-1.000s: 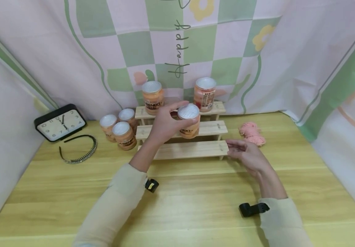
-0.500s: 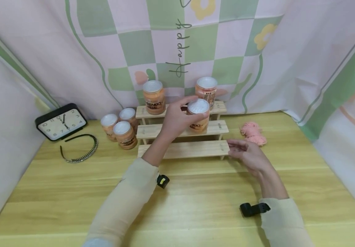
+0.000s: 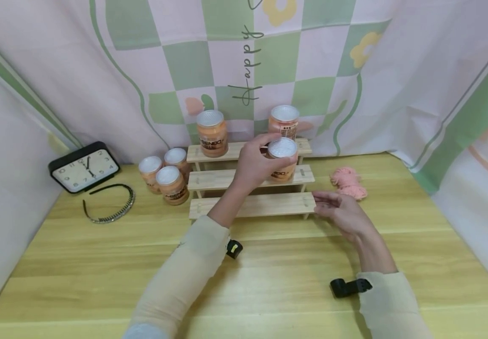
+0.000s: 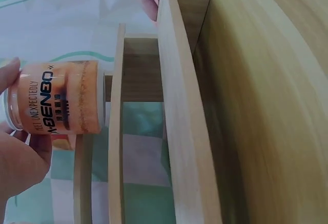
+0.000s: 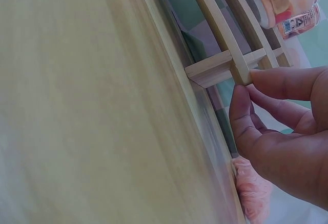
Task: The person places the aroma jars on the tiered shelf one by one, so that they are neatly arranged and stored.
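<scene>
My left hand [image 3: 256, 162] grips an orange can [image 3: 284, 165] with a silver lid, fingers and thumb around its upper part. The can is upright over the right part of the middle step of a three-step wooden stand [image 3: 269, 205]. In the left wrist view the can's [image 4: 61, 98] base is very close to that step; whether it touches I cannot tell. My right hand [image 3: 343, 214] pinches the right end of the lowest step, seen closely in the right wrist view at the plank end [image 5: 242, 73]. On the top step stand a left can [image 3: 212, 136] and a right can [image 3: 284, 120], partly hidden.
Several more cans [image 3: 172, 186] stand on the table left of the stand. Further left are a black-framed clock [image 3: 85, 167] and a black headband [image 3: 118, 212]. A pink yarn bundle [image 3: 347, 183] lies right of the stand. A checkered curtain [image 3: 235, 61] hangs behind.
My left hand has carried the can to the right along the middle step, so it now partly covers the right top can. My right hand has stayed at the stand's end.
</scene>
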`<state>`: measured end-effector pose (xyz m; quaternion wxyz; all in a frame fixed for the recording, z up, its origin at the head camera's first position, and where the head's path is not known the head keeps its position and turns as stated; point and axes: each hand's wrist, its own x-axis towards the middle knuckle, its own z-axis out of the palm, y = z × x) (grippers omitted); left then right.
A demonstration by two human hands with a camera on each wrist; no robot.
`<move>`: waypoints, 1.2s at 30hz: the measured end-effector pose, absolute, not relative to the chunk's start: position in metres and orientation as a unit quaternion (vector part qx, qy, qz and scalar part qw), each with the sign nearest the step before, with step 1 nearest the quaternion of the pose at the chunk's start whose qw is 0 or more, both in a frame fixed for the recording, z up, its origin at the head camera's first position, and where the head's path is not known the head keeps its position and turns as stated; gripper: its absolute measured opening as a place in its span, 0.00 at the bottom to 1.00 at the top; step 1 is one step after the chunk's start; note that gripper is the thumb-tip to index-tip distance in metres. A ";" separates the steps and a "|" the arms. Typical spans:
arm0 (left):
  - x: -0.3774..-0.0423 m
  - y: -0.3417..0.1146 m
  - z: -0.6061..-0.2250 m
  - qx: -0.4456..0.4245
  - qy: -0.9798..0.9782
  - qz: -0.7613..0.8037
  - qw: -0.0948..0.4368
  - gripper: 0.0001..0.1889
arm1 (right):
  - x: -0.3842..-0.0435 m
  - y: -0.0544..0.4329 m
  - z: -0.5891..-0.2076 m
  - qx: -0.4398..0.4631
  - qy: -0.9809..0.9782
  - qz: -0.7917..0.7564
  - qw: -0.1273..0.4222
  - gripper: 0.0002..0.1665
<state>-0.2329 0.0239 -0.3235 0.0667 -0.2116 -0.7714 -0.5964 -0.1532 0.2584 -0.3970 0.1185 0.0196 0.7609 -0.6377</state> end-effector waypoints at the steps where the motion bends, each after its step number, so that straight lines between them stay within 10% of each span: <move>1: -0.233 0.025 -0.325 -0.210 -0.773 -0.595 0.068 0.32 | -0.153 0.258 -0.397 0.020 0.761 -0.638 0.119 0.34; 36: -0.232 0.023 -0.334 -0.234 -0.749 -0.613 0.094 0.32 | -0.153 0.259 -0.398 0.016 0.759 -0.640 0.119 0.34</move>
